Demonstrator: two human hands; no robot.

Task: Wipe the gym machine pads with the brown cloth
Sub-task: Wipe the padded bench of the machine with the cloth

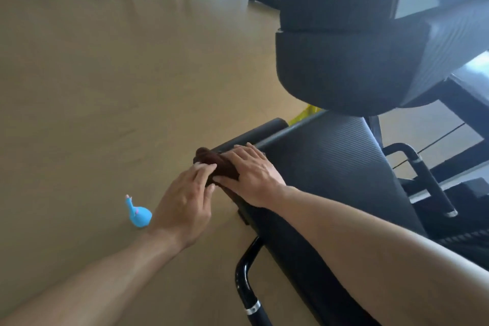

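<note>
My right hand flat on brown cloth at bench pad left edge, cloth lying along the edge, left hand pinching its near end, open floor beside.

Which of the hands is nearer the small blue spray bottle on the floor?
Left. The left hand is just right of the small blue spray bottle in the picture, fingers on the brown cloth; the right hand lies farther off, flat on the cloth.

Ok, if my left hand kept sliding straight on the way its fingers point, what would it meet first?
The left hand already touches the bunched dark brown cloth at the edge of the black ribbed seat pad. Straight on, it would likely meet the right hand pressing that cloth; depth is unclear.
</note>
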